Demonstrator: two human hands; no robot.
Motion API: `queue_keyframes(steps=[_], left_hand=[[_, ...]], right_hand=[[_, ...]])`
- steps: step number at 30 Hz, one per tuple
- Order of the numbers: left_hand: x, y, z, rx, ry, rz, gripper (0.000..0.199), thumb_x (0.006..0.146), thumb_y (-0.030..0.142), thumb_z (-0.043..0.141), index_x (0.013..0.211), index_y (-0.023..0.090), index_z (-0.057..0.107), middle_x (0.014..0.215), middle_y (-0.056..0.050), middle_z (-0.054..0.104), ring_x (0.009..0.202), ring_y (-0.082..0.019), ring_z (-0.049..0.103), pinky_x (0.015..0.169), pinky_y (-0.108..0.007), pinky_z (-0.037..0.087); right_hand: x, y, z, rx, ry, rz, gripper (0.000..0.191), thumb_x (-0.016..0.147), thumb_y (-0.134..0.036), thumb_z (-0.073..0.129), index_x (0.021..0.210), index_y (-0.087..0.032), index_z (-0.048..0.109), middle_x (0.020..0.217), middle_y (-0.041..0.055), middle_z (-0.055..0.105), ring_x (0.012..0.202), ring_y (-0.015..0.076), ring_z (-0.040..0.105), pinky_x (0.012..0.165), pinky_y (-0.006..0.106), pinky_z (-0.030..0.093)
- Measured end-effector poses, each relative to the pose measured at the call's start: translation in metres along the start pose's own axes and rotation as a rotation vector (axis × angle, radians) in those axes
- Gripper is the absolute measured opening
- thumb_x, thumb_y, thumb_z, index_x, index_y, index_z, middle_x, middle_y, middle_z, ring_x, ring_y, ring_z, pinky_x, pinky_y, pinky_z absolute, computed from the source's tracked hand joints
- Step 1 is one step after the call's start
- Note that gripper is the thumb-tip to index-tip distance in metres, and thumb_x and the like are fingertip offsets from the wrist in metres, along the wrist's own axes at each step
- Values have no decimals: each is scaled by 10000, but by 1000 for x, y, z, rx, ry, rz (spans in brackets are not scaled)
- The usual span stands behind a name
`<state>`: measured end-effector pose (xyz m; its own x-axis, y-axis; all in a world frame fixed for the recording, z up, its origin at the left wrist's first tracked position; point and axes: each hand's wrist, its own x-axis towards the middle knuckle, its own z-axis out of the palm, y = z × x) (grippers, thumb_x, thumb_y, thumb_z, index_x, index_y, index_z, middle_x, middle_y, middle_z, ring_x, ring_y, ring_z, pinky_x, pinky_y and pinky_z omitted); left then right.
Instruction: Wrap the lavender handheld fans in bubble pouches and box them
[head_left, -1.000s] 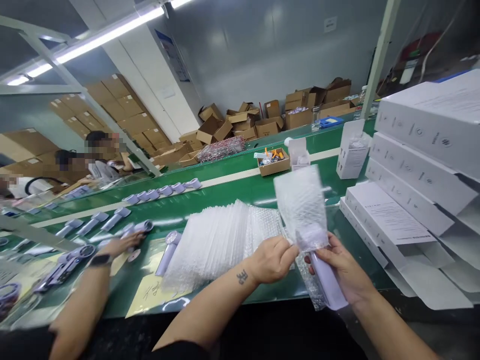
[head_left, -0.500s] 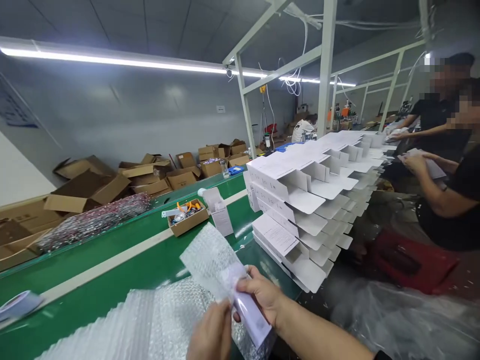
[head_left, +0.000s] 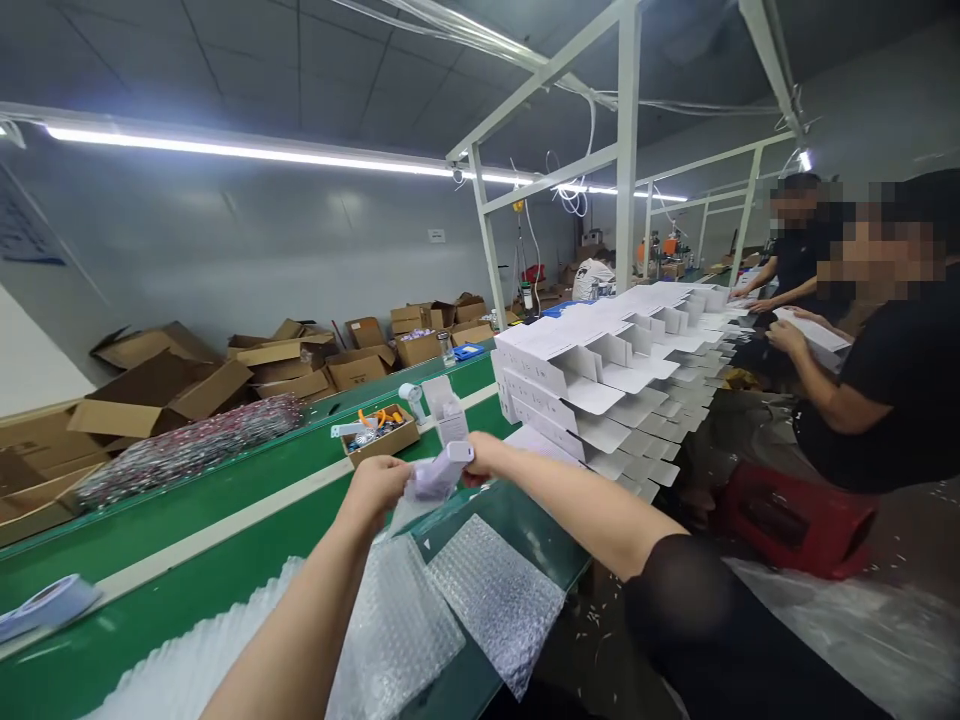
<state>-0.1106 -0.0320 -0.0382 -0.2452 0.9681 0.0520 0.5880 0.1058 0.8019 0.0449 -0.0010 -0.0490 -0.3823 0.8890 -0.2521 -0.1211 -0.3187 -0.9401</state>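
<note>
Both arms stretch forward over the green bench [head_left: 300,515]. Between my hands is a pale purple device [head_left: 444,470] with a rounded end, partly covered by see-through wrap; its exact kind does not show. My left hand [head_left: 381,485] pinches it from the left. Closed around its right side is my right hand [head_left: 482,458], whose fingers are partly hidden. Just behind stands an upright white box [head_left: 450,408] with its lid flap raised. Nearer to me lie bubble wrap bags [head_left: 499,590], with a further bubble wrap stack [head_left: 405,620] beside them.
Stacked white cartons [head_left: 592,350] with open flaps stand to the right. A small brown box [head_left: 386,440] of loose parts and a small white fan [head_left: 411,398] are behind. A tape roll [head_left: 52,605] lies left. Two co-workers [head_left: 892,360] are at right, near a red stool [head_left: 802,520].
My hands have moved forward and away from me with the purple device, toward the upright box. The bubble wrap that was around it in my hands now lies apart from it on the bench.
</note>
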Motion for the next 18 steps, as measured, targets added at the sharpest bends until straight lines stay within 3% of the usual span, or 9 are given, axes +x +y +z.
queue_keyframes(steps=[2,4,6,9,14,18], left_hand=[[-9,11,-11,-56,-53,-28,203,609,167,528,439,179,417,321,58,304,319,-73,251,363,-210,162],[-18,18,-20,-59,-55,-30,208,578,117,547,421,169,421,315,57,320,323,-64,268,359,-201,168],[-23,19,-28,-61,-67,-46,168,554,79,569,433,151,477,334,38,395,339,-71,331,360,-198,209],[-25,15,-36,-79,-36,-66,135,562,57,577,467,140,529,344,30,424,352,-78,369,371,-201,258],[-35,15,-48,-126,4,-42,150,602,52,578,492,141,530,361,35,420,355,-70,364,377,-203,259],[-40,24,-77,-278,8,75,125,629,128,649,546,132,556,428,34,448,386,-52,367,396,-192,256]], right_hand=[[-10,-21,3,-169,37,47,191,885,-285,559,988,-128,591,887,19,615,683,107,592,572,248,514],[-18,-35,7,-310,27,55,139,878,-251,570,911,-119,596,788,-8,602,582,74,552,490,197,470],[-21,-41,10,-420,-1,39,103,859,-187,583,787,-114,582,633,-51,548,436,31,446,373,139,354],[-18,-41,13,-517,-30,2,204,781,-76,617,606,-121,524,444,-64,465,320,16,340,291,126,216],[-23,-43,20,-492,-9,-60,240,749,-48,598,568,-148,476,399,-45,471,293,20,350,271,113,220],[-40,-60,19,-317,-46,-147,193,781,-53,532,630,-152,464,474,-62,465,321,-7,329,283,78,208]])
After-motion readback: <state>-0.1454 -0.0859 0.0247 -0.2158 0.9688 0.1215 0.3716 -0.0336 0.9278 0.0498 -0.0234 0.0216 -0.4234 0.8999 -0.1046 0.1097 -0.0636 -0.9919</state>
